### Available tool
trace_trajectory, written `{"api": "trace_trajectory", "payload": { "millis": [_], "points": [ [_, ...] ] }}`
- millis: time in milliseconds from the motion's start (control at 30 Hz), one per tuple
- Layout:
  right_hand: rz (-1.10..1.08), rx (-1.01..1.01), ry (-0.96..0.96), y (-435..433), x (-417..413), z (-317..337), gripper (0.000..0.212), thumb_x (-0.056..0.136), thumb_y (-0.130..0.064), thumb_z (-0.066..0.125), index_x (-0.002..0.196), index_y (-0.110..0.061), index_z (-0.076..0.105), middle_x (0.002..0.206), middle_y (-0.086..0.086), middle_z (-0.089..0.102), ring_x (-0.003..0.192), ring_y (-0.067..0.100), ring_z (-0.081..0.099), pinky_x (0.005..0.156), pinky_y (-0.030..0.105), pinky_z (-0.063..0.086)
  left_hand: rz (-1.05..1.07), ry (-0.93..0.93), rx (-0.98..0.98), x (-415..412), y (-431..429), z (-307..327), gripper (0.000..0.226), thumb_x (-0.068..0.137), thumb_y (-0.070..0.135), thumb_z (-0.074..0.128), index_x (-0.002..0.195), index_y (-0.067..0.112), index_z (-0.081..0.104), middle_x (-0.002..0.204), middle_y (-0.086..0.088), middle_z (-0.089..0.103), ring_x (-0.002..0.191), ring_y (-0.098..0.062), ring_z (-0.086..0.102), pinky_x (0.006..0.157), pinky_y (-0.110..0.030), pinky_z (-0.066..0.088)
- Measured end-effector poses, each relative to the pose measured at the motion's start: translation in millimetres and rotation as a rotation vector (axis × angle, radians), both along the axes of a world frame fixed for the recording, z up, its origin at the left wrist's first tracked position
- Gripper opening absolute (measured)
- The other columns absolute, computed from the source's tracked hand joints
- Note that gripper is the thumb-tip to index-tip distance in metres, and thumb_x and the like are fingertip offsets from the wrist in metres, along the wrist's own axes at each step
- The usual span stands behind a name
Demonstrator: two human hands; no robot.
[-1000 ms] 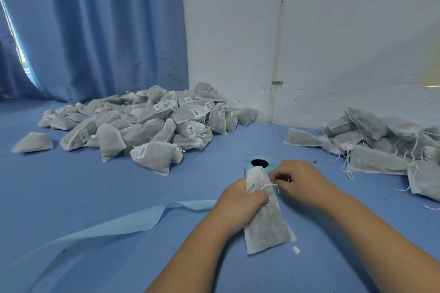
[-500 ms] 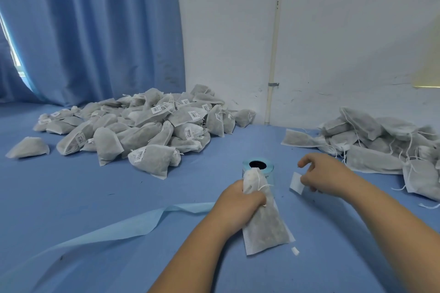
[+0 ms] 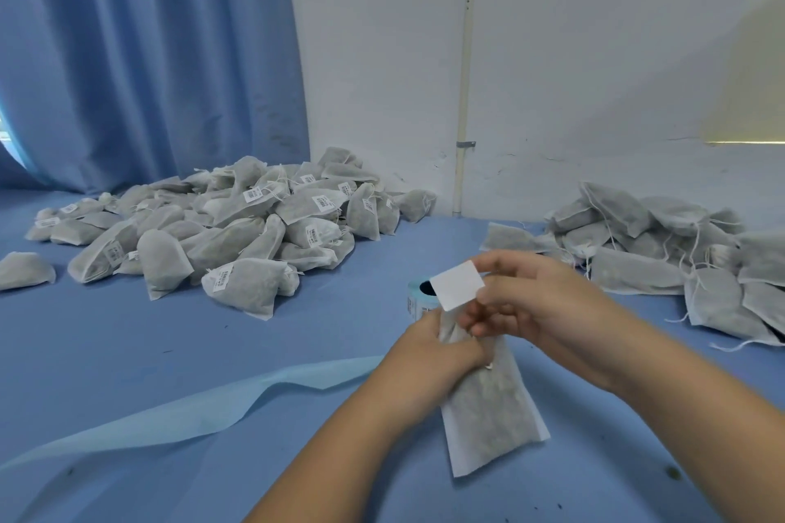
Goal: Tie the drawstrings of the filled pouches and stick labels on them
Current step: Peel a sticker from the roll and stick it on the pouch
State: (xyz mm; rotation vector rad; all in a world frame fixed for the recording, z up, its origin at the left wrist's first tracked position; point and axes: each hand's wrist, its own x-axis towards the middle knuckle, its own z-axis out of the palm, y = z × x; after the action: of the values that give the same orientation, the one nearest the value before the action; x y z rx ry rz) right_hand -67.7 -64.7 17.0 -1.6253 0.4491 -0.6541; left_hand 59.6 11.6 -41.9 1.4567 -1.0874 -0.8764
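A filled white pouch (image 3: 488, 408) stands tilted on the blue table, its neck gripped by my left hand (image 3: 441, 352). Just above that neck, my right hand (image 3: 535, 301) pinches a blank white label (image 3: 456, 284) by its right edge. Behind the label sits the blue label roll (image 3: 418, 299), partly hidden. The pouch's drawstring is mostly covered by my fingers.
A large heap of labelled pouches (image 3: 238, 225) lies at the back left, one stray pouch (image 3: 23, 270) at the far left. Unlabelled pouches (image 3: 662, 246) with loose strings pile at the right. A pale blue backing strip (image 3: 191, 412) trails across the table (image 3: 127, 352) toward the left.
My right hand left the pouch's drawstring, took a label out to the right, and now brings it back above the pouch's neck. My left hand keeps its grip.
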Motion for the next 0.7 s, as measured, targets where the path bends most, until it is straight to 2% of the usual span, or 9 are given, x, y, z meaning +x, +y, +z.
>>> {"api": "trace_trajectory", "payload": {
  "millis": [67,133,200,333,400,467,567,700],
  "points": [
    [-0.022,0.005,-0.005,0.7,0.6,-0.1,0.022,0.088,0.005,0.05,0.098,-0.003,0.069,0.084,0.02,0.066,0.077,0.025,0.065,0.071,0.031,0.054,-0.025,0.061,-0.005,-2.6,0.3,0.9,0.041,0.065,0.029,0.066,0.105,0.025,0.066,0.107,-0.005,0.073,0.102,-0.019,0.07,0.096,-0.042,0.054],
    [-0.05,0.005,-0.014,0.8,0.1,0.8,0.021,0.088,0.003,0.051,0.097,-0.002,0.069,0.081,0.018,0.067,0.078,0.024,0.065,0.073,0.031,0.054,-0.063,0.132,-0.01,-1.6,0.8,0.9,0.044,0.065,0.024,0.067,0.109,0.019,0.066,0.107,-0.011,0.072,0.105,-0.026,0.069,0.1,-0.047,0.051],
    [-0.083,-0.006,-0.014,1.4,0.3,1.2,0.021,0.087,0.004,0.051,0.096,-0.002,0.069,0.081,0.019,0.068,0.08,0.025,0.067,0.076,0.033,0.055,-0.11,0.21,-0.017,1.2,0.6,-1.3,0.047,0.067,0.017,0.066,0.113,0.015,0.065,0.102,-0.009,0.072,0.106,-0.027,0.069,0.098,-0.044,0.051],
    [-0.162,-0.095,0.035,3.8,1.3,4.3,0.022,0.086,0.004,0.053,0.097,-0.006,0.069,0.093,0.021,0.071,0.083,0.023,0.069,0.082,0.036,0.058,-0.172,0.284,-0.064,1.3,-0.1,-2.0,0.043,0.069,0.008,0.063,0.112,0.012,0.065,0.1,-0.007,0.072,0.099,-0.023,0.07,0.088,-0.036,0.055],
    [-0.239,-0.209,0.063,2.9,-2.1,9.6,0.022,0.084,0.002,0.056,0.094,-0.012,0.069,0.088,0.014,0.072,0.084,0.024,0.07,0.082,0.038,0.058,-0.141,0.307,-0.104,1.6,-0.7,-1.0,0.042,0.07,0.008,0.063,0.112,0.012,0.067,0.102,-0.007,0.074,0.097,-0.022,0.071,0.082,-0.032,0.056],
    [-0.343,-0.38,0.088,0.8,-8.1,16.4,0.023,0.081,-0.001,0.059,0.09,-0.02,0.067,0.078,0.004,0.07,0.078,0.022,0.068,0.073,0.035,0.056,-0.094,0.333,-0.138,3.7,-0.8,0.1,0.041,0.073,0.01,0.064,0.114,0.011,0.067,0.104,-0.008,0.075,0.098,-0.023,0.072,0.079,-0.03,0.057],
    [-0.456,-0.652,0.143,1.0,-14.8,23.1,0.024,0.077,-0.007,0.061,0.087,-0.029,0.063,0.073,-0.008,0.063,0.061,0.007,0.056,0.054,0.015,0.045,-0.028,0.337,-0.166,5.9,-0.5,0.2,0.029,0.083,0.008,0.065,0.112,0.008,0.066,0.102,-0.01,0.076,0.095,-0.021,0.073,0.074,-0.026,0.057],
    [-0.508,-0.958,0.244,11.0,-10.3,19.8,0.025,0.08,-0.01,0.059,0.099,-0.026,0.059,0.075,-0.011,0.058,0.072,0.0,0.051,0.065,0.015,0.039,-0.001,0.329,-0.193,4.4,-1.5,-0.9,0.04,0.076,0.017,0.064,0.113,0.004,0.066,0.107,-0.015,0.074,0.101,-0.026,0.071,0.084,-0.033,0.058]
  ]
}}
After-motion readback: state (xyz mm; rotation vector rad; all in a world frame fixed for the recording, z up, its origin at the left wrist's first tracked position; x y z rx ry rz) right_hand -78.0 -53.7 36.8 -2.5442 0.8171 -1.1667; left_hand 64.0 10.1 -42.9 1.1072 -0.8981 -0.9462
